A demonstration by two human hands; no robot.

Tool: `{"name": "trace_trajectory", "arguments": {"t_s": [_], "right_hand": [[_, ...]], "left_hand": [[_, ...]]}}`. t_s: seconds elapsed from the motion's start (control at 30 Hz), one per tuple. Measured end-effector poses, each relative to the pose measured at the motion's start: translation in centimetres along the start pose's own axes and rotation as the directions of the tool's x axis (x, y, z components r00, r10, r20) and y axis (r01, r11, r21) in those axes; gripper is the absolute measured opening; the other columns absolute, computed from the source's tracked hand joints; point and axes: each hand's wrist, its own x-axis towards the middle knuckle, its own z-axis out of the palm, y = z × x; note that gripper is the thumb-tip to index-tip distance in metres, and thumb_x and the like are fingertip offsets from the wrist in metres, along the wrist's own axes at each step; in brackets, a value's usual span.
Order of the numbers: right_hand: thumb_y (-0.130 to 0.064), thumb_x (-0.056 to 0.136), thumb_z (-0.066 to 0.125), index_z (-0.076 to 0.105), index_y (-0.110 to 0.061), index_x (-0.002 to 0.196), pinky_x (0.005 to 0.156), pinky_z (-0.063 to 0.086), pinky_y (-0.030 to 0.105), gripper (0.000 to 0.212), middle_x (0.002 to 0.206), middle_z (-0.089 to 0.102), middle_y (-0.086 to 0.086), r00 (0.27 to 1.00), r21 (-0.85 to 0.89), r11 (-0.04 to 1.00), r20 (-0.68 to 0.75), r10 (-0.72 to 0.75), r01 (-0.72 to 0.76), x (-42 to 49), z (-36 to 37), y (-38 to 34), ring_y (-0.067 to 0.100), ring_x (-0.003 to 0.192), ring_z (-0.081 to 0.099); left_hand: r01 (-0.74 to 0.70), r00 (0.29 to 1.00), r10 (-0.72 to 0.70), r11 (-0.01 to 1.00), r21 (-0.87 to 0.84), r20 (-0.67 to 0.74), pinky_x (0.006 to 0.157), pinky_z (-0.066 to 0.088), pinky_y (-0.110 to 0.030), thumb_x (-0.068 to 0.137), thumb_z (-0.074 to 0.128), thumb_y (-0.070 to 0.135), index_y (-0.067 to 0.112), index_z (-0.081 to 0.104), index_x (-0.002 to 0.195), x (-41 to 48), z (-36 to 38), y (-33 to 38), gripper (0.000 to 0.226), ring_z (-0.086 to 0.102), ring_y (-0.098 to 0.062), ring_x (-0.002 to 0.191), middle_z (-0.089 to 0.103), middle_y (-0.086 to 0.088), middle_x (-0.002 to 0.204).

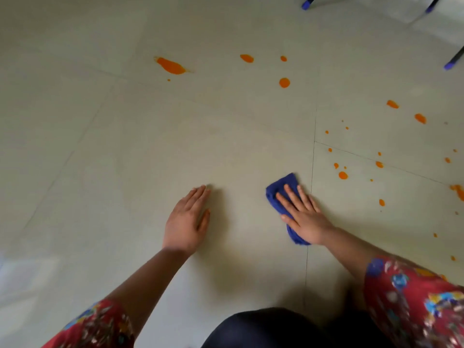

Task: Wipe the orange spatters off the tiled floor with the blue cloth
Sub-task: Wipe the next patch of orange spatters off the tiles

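Left hand: the left hand [185, 219] lay flat on the tiled floor [120, 151], palm down, fingers straight and close together, thumb slightly apart on the inner side. It held nothing.
Left arm: the forearm ran from the lower left up to the wrist, nearly straight, with a red patterned sleeve [95, 327] at the frame's bottom edge.
Right hand: the right hand [305, 219] pressed flat on the blue cloth [281, 189], fingers straight and a little spread, pointing up and to the left. The thumb stretched out to the left across the cloth. No finger curled round the fabric.
Right arm: the forearm came in from the lower right, its matching sleeve [411, 302] covering the upper arm.
Blue cloth: bunched on the floor under the right palm, just left of a dark grout line [312, 169]. Its far end showed beyond the fingertips and its near end showed below the wrist.
Orange spatters: the orange spatters [171, 66] lay ahead and to the right. Larger blots sat far from the hands, and small drops were scattered on the tiles right of the grout line. None touched the cloth.
Hands apart: the two hands rested well apart on the same tile.
Other things: chair legs [306, 4] with blue tips stood at the top right; a dark garment [263, 327] filled the bottom centre.
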Motion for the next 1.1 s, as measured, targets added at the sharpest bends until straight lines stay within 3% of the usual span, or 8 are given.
{"name": "trace_trajectory", "arguments": {"t_s": [0.1,0.2,0.3,0.4,0.6,0.7,0.87,1.1], "right_hand": [[-0.054,0.101,0.014,-0.019,-0.04,0.148,0.119,-0.01,0.044,0.059,0.156,-0.032,-0.009,0.991,0.114,0.988,0.085,0.098,-0.108,4.9,-3.1,-1.2,0.022,0.144,-0.029],[-0.051,0.102,0.015,-0.018,-0.034,0.15,0.118,-0.011,0.045,0.061,0.152,-0.036,-0.004,0.972,-0.028,0.983,0.158,-0.177,0.183,6.4,-4.7,-2.2,0.028,0.142,-0.031],[-0.067,0.08,-0.009,-0.019,-0.033,0.145,0.115,-0.017,0.044,0.074,0.144,-0.037,-0.003,0.797,-0.152,0.806,0.333,-0.503,0.572,3.8,-4.0,0.6,0.033,0.131,-0.039],[-0.082,0.064,-0.021,-0.023,-0.047,0.135,0.119,-0.014,0.043,0.079,0.144,-0.039,-0.01,0.722,-0.122,0.776,0.479,-0.5,0.618,2.1,-4.2,5.8,0.027,0.132,-0.041],[-0.07,0.083,0.005,-0.003,-0.044,0.15,0.12,0.003,0.045,0.072,0.159,-0.018,-0.008,0.985,0.164,0.972,-0.002,-0.172,0.17,6.5,-2.0,5.6,0.022,0.148,-0.014],[-0.059,0.093,0.035,0.035,-0.032,0.148,0.114,0.021,0.051,0.062,0.159,0.026,0.004,0.957,0.206,0.952,-0.23,-0.179,0.227,5.4,0.3,4.2,0.033,0.147,0.022],[-0.058,0.096,0.039,0.035,-0.038,0.147,0.116,0.023,0.052,0.055,0.159,0.026,-0.004,0.866,0.059,0.936,-0.403,-0.295,0.346,-0.4,4.2,9.9,0.026,0.148,0.022],[-0.056,0.09,0.047,0.046,-0.029,0.143,0.114,0.022,0.056,0.059,0.157,0.032,0.008,0.902,0.283,0.952,-0.431,0.016,0.118,7.3,1.0,13.1,0.034,0.147,0.02]], "left_hand": [[-0.01,1.0,0.01,1.0,0.0,0.018,0.116,0.022,-0.026,0.092,0.026,0.046,0.023,0.04,0.146,1.0,0.0,1.2,0.06,0.03,-0.015,0.143,0.036,0.006,0.153],[-0.01,1.0,0.01,1.0,-0.011,0.02,0.115,0.022,-0.025,0.09,0.024,0.05,0.025,0.039,0.146,2.9,-0.2,3.0,0.063,0.029,-0.014,0.143,0.034,0.008,0.153],[-0.042,0.999,0.041,0.999,0.033,0.026,0.113,0.019,-0.021,0.093,0.028,0.049,0.028,0.04,0.145,5.2,-1.3,4.9,0.058,0.028,-0.011,0.143,0.034,0.011,0.153],[-0.11,0.991,0.098,0.984,0.142,0.091,0.114,0.017,-0.022,0.097,0.029,0.048,0.031,0.035,0.147,7.5,-2.4,6.7,0.053,0.024,-0.008,0.144,0.03,0.013,0.154],[-0.136,0.961,0.061,0.954,0.267,0.27,0.114,0.015,-0.019,0.1,0.037,0.041,0.036,0.026,0.149,9.8,-2.8,10.0,0.051,0.018,-0.003,0.145,0.021,0.019,0.156],[-0.055,0.966,-0.015,0.963,0.263,0.259,0.113,0.02,-0.021,0.1,0.039,0.041,0.037,0.027,0.148,11.3,-1.2,12.1,0.05,0.02,-0.002,0.144,0.024,0.02,0.155],[0.067,0.965,-0.126,0.966,0.249,0.231,0.112,0.023,-0.022,0.1,0.039,0.041,0.037,0.028,0.148,12.8,2.1,15.3,0.05,0.019,-0.001,0.144,0.024,0.021,0.155],[0.168,0.984,-0.171,0.984,0.066,0.057,0.112,0.025,-0.024,0.099,0.044,0.034,0.027,0.036,0.147,15.9,9.0,19.0,0.049,0.025,-0.009,0.144,0.033,0.009,0.154]]}}
